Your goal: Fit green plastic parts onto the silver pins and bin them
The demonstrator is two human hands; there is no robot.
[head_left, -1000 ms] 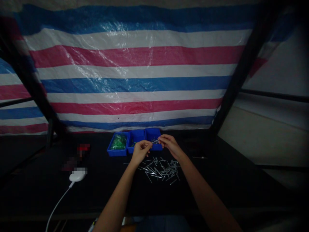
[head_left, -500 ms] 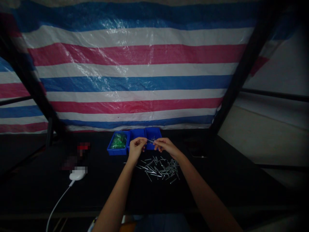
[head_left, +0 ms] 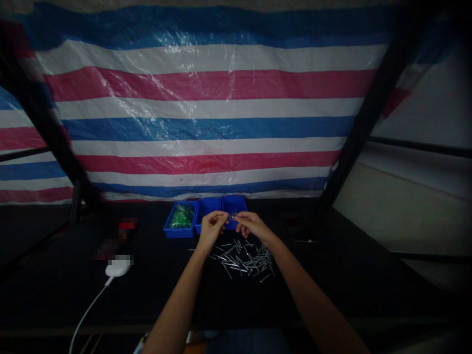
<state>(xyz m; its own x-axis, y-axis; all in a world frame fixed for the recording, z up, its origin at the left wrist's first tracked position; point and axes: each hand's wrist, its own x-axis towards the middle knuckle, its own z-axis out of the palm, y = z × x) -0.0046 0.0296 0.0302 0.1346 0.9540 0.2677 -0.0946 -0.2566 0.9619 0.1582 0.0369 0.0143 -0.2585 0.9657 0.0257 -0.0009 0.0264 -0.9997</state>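
Note:
My left hand (head_left: 214,226) and my right hand (head_left: 252,226) are close together in front of the blue bins, fingers pinched. Between the fingertips is something small and metallic, too small to make out clearly. Behind them, the right blue bin (head_left: 234,200) holds small shiny pieces, and the middle blue bin (head_left: 209,204) is partly hidden by my left hand. Green material in clear plastic (head_left: 182,216) fills the left blue bin (head_left: 180,234). Just below my hands, a loose pile of thin metal pins (head_left: 243,260) lies on the black table (head_left: 236,300).
On the left of the table are a white rounded device (head_left: 118,268) with a cable and a blurred red item (head_left: 127,226). A dark flat object (head_left: 304,233) lies right of the bins. Behind hangs a striped sheet (head_left: 214,128) between black posts.
My hands have drawn slightly closer together at the fingertips. The thin metal pin seen between them before no longer shows clearly.

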